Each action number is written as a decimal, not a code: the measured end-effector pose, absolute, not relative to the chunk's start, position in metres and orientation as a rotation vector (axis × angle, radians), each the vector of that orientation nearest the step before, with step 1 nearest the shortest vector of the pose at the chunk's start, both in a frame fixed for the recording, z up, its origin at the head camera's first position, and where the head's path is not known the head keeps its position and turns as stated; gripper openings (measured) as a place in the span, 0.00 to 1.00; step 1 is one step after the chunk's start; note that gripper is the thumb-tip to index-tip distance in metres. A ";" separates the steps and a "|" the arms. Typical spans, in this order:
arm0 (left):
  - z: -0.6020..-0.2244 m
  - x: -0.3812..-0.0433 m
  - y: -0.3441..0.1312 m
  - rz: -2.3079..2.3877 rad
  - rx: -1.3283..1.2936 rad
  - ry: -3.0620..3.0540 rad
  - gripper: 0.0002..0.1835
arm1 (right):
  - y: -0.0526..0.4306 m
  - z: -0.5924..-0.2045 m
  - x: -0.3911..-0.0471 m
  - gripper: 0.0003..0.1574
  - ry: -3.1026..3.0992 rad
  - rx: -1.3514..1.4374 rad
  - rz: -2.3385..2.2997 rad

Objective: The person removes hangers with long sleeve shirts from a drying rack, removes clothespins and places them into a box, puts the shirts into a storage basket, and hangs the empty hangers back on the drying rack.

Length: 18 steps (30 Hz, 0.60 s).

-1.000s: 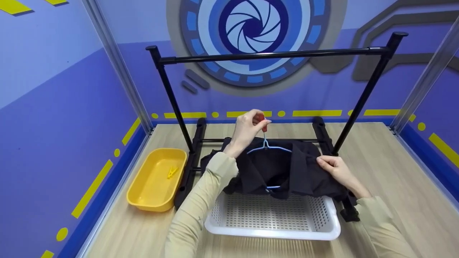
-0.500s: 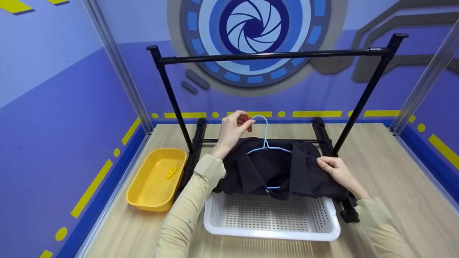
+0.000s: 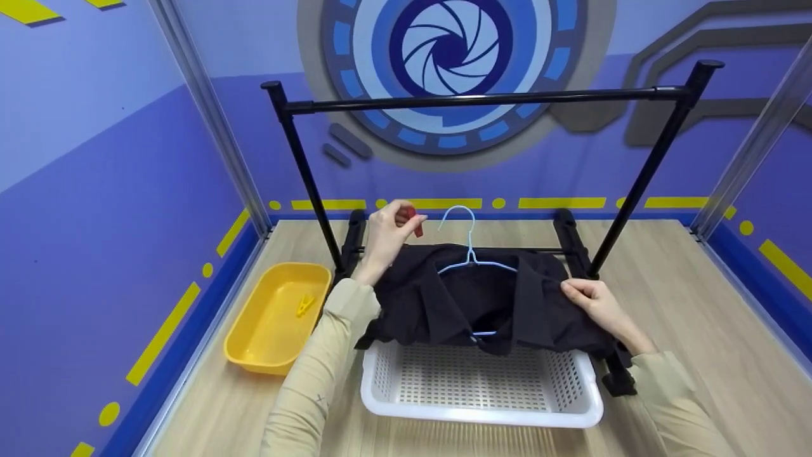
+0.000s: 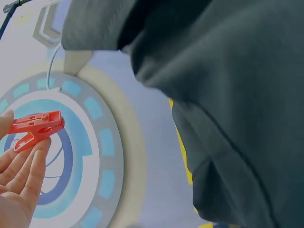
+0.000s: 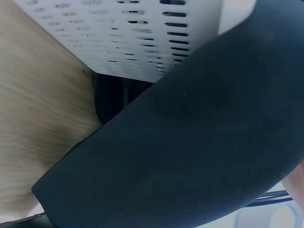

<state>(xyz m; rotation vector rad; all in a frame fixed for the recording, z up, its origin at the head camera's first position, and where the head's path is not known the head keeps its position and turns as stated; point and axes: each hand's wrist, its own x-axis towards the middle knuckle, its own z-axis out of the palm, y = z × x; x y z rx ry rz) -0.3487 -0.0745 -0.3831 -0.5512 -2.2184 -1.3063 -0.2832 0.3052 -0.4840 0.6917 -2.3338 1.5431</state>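
Observation:
My left hand (image 3: 385, 240) pinches a red clothespin (image 4: 39, 125) between thumb and fingers, in the air to the left of the hanger's hook. A black collared garment (image 3: 539, 304) is spread over the back of the white basket, a light blue wire hanger (image 3: 471, 240) inside its neck with the hook standing up. At the garment's right shoulder, my right hand (image 3: 599, 304) pinches the cloth between thumb and fingers. In the right wrist view the dark cloth (image 5: 180, 128) covers most of the picture, and only a sliver of that hand shows.
A white perforated basket (image 3: 482, 414) stands under the garment. Behind and above is a black clothes rack (image 3: 482, 99) with a bare top bar. To the left, a yellow tray (image 3: 263, 330) holds a yellow clothespin (image 3: 305, 305).
My left hand has moved left, away from the hanger's hook, carrying the red clothespin; the hook now shows fully. The right hand and the garment have stayed nearly still.

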 end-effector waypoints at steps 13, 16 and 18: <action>-0.396 -0.352 -0.105 -1.294 -0.451 -2.257 0.11 | 0.306 -0.488 -0.284 0.13 -2.368 0.665 1.548; -0.399 -0.352 -0.112 -1.301 -0.427 -2.251 0.11 | 0.307 -0.488 -0.285 0.13 -2.361 0.676 1.544; -0.401 -0.352 -0.115 -1.308 -0.410 -2.252 0.10 | 0.307 -0.488 -0.285 0.13 -2.360 0.676 1.544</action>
